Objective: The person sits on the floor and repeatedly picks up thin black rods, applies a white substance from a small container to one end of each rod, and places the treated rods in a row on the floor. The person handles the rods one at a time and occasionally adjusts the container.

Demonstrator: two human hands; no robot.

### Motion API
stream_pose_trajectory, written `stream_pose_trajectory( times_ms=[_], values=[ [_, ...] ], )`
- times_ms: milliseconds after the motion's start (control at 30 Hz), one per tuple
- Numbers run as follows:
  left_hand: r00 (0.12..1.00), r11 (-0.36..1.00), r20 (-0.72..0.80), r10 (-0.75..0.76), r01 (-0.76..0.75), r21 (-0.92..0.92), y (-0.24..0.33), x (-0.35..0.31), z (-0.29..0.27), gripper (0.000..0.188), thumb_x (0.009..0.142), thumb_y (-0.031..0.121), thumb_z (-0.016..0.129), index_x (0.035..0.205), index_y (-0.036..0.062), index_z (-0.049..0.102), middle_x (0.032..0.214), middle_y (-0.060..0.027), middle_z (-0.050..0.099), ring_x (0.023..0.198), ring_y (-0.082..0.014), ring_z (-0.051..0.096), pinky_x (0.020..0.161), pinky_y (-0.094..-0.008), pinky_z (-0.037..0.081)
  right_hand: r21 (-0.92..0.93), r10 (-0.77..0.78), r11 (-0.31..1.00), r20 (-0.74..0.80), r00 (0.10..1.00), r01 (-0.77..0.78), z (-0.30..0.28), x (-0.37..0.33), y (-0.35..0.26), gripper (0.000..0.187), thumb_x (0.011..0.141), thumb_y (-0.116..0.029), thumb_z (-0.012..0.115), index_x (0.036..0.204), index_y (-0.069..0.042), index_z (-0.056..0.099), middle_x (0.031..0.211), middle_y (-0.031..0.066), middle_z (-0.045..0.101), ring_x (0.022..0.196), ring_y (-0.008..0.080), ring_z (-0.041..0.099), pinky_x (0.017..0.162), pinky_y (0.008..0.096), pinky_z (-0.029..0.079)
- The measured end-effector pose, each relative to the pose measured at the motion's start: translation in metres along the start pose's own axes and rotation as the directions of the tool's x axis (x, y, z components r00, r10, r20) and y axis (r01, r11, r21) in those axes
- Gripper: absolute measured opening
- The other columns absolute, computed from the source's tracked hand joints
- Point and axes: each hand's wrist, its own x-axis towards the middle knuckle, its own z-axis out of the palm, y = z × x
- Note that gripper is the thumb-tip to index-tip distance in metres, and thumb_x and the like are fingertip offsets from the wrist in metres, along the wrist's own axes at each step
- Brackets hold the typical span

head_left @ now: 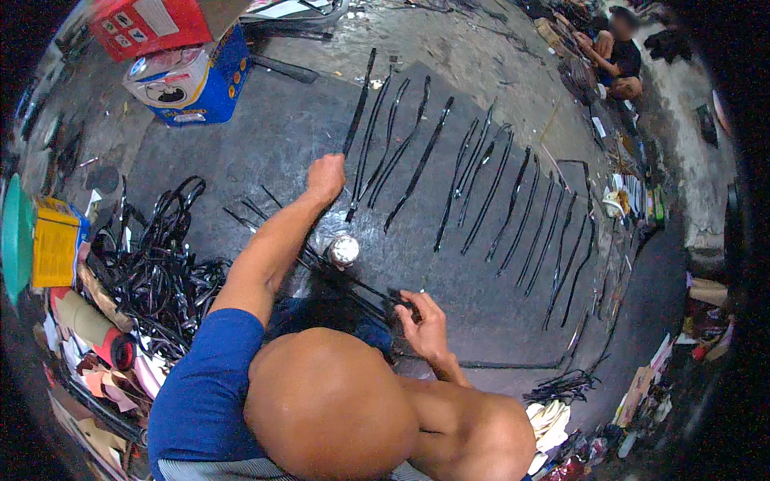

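Note:
My left hand (327, 178) is closed at the lower end of a glossy black strip (361, 104), the leftmost of a slanting row on the dark mat (481, 313). Other black strips (421, 168) lie side by side toward the right, some doubled or crossing. Near my body, my right hand (423, 327) has its thumb and bent fingers apart, beside the ends of several dark strips (361, 290). Whether its fingertips touch them is unclear. Between my arms stands a small round container (343, 250) with a whitish top. My head hides part of the near area.
A tangled heap of black strips (160, 264) lies on the left. Blue-and-white (192, 84) and red (152, 28) boxes are stacked at far left; a yellow box (58, 240) stands nearer. Scraps (642, 393) line the right edge. Another person (619, 60) sits far right.

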Motion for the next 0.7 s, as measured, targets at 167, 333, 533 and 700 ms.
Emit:
stream_pose_trajectory(
  times_ms=[167, 333, 533, 700],
  values=[
    [0.983, 0.994, -0.184, -0.028, 0.008, -0.110, 0.015, -0.040, -0.081, 0.014, 0.082, 0.013, 0.065, 0.094, 0.0058, 0.071, 0.095, -0.0147, 0.068, 0.088, -0.0371, 0.068, 0.078, -0.0491, 0.055, -0.067, -0.209, 0.977, -0.131, 0.969, 0.201, -0.015, 0.022, -0.017, 0.024, 0.088, -0.010, 0.071, 0.111, -0.002, 0.069, 0.102, 0.0147, 0.069, 0.090, 0.0313, 0.067, 0.080, 0.0395, 0.055],
    [0.903, 0.927, -0.346, 0.254, -0.330, -0.178, 0.033, -0.131, -0.177, 0.012, 0.081, 0.007, 0.068, 0.092, 0.0058, 0.071, 0.087, -0.0110, 0.064, 0.082, -0.0325, 0.067, 0.071, -0.0406, 0.055, -0.095, -0.638, 0.769, -0.149, 0.755, 0.632, -0.003, 0.077, -0.092, 0.041, 0.085, -0.010, 0.073, 0.124, -0.003, 0.063, 0.121, 0.0164, 0.066, 0.113, 0.0359, 0.062, 0.096, 0.0417, 0.051],
    [0.953, 0.651, -0.246, -0.177, -0.074, -0.755, 0.053, -0.216, -0.226, 0.011, 0.082, 0.000, 0.072, 0.093, 0.0005, 0.074, 0.079, -0.0010, 0.069, 0.064, -0.0065, 0.059, 0.057, -0.0233, 0.046, 0.153, -0.772, 0.627, -0.010, 0.636, 0.764, 0.046, 0.102, -0.145, 0.048, 0.085, -0.017, 0.071, 0.129, -0.001, 0.061, 0.120, 0.0188, 0.065, 0.111, 0.0340, 0.063, 0.094, 0.0408, 0.052],
    [0.912, 0.369, -0.113, -0.394, 0.044, -0.929, 0.048, -0.236, -0.229, 0.010, 0.084, -0.005, 0.073, 0.093, -0.0017, 0.072, 0.076, 0.0040, 0.064, 0.063, 0.0012, 0.051, 0.054, -0.0150, 0.038, 0.182, -0.772, 0.616, -0.055, 0.633, 0.766, 0.067, 0.091, -0.145, 0.040, 0.083, -0.015, 0.074, 0.118, 0.001, 0.065, 0.099, 0.0164, 0.068, 0.086, 0.0305, 0.068, 0.074, 0.0381, 0.057]
  ],
)
